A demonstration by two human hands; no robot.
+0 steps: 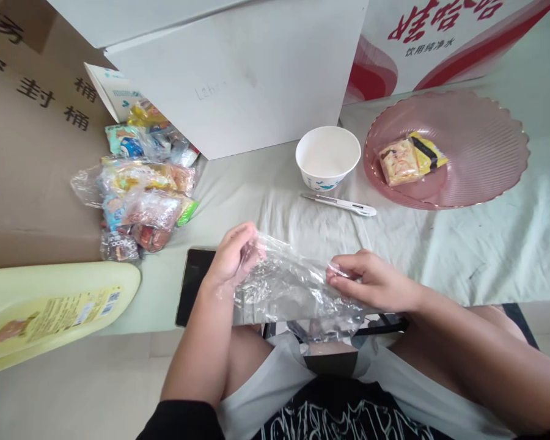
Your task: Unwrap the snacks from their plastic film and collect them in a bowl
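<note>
My left hand (231,256) and my right hand (371,282) both pinch a clear plastic bag (286,290), held stretched between them above the table's front edge and my lap. The left fingers are closed on the bag's left end, where something small and pinkish shows inside. The right fingers grip its right edge. A dark phone (191,286) lies flat just under my left wrist.
A white paper bowl (327,157) and a white pen (339,205) sit beyond the hands. A pink plate (481,153) holds two snack packets (410,160). Bagged snacks (140,195) pile at the left, beside cardboard and a white box (238,79). A yellow tray (50,308) lies lower left.
</note>
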